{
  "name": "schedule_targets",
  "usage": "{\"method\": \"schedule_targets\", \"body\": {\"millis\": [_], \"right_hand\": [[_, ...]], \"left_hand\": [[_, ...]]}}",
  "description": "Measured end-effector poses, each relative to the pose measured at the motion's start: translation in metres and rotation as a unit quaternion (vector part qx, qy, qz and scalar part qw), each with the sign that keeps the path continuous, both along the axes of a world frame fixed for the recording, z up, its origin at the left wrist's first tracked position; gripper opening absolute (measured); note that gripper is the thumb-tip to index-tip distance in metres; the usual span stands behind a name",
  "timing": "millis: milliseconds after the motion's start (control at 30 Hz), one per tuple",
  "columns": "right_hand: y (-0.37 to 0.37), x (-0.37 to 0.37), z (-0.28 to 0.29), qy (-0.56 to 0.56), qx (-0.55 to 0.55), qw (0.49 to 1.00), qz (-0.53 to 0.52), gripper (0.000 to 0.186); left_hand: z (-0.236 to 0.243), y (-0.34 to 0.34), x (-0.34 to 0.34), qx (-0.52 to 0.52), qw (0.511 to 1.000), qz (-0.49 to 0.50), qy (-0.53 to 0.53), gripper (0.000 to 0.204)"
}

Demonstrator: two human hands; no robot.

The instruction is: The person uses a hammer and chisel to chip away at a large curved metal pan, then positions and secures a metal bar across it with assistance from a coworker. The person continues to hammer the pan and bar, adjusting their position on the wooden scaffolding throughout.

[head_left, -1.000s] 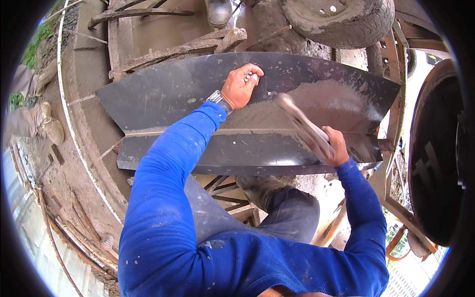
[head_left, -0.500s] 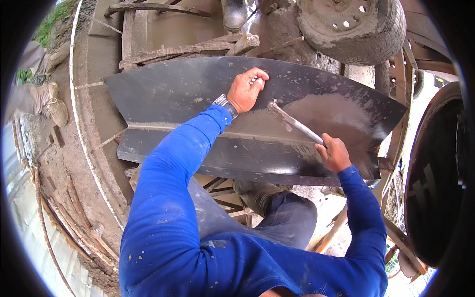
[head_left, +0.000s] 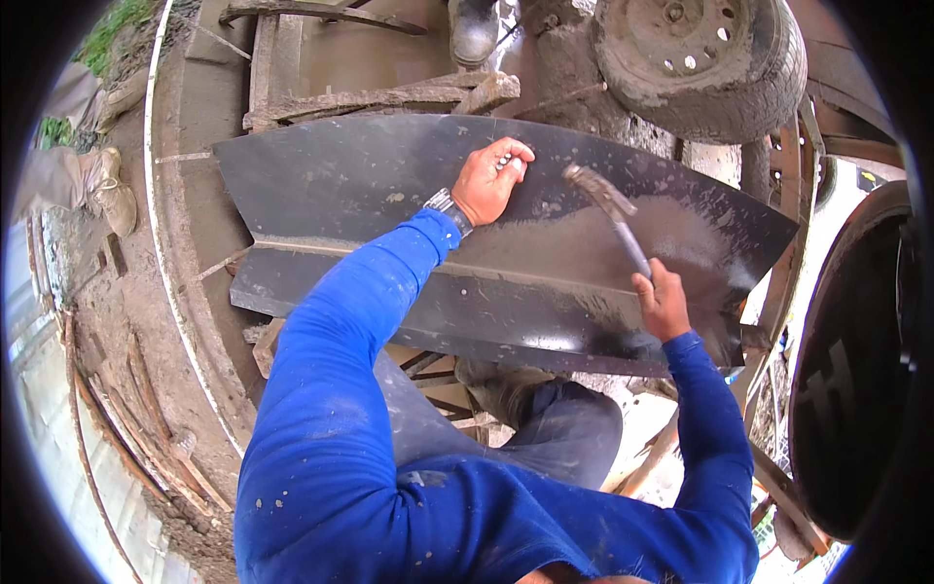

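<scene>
right hand (head_left: pixel 664 304) grips a muddy, grey-handled metal hammer (head_left: pixel 625 235) slanting up-left from it, head (head_left: pixel 600 190) nearer the left hand (head_left: pixel 489 183), curled around small pale bits (head_left: pixel 503 162).

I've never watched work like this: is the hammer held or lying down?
Held: the hammer juts from the closed right hand, over the dark panel.

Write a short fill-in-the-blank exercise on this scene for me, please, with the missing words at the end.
1. The right grip holds a ____.
2. The metal wristband is worn on the person's ____ side.
3. The sleeves are ____ in colour.
4. The muddy wheel lies beyond the dark sheet, toward the picture's upper ____ corner.
Missing words: hammer; left; blue; right.
</scene>
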State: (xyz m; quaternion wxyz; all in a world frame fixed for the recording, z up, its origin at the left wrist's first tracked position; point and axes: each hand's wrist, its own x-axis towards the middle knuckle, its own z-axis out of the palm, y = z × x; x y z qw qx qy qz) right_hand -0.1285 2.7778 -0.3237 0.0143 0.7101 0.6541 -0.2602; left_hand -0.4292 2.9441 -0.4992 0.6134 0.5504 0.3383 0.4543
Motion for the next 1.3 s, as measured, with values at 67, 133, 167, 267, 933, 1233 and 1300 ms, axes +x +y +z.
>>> {"method": "schedule_targets", "body": {"millis": [67,133,167,267,933,1233,1300], "right_hand": [[0.0,-0.011,0.016,0.032,0.114,0.992,0.05,0.026],[-0.002,-0.038,0.029,0.123,0.144,0.981,0.038,0.024],[-0.012,-0.03,0.016,0.126,0.151,0.979,0.048,0.024],[-0.021,-0.001,-0.008,0.028,0.06,0.996,0.061,0.026],[-0.016,-0.023,-0.007,-0.011,0.108,0.992,0.069,0.029],[-0.033,-0.027,-0.011,0.002,0.125,0.99,0.061,0.034],[-0.028,-0.019,-0.021,-0.075,-0.008,0.997,0.032,0.034]], "left_hand": [[0.001,0.002,-0.004,0.005,1.0,-0.001,0.005,0.018],[0.0,-0.001,-0.002,-0.002,1.0,-0.01,0.001,0.017],[-0.001,-0.002,-0.003,-0.007,1.0,-0.016,-0.002,0.017],[0.002,-0.001,0.0,-0.011,1.0,-0.027,-0.003,0.018],[-0.004,0.002,0.0,-0.015,1.0,-0.016,-0.019,0.017],[-0.009,0.001,-0.001,-0.024,0.998,-0.02,-0.048,0.015],[-0.01,-0.001,0.001,-0.003,0.998,-0.004,-0.058,0.015]]}}
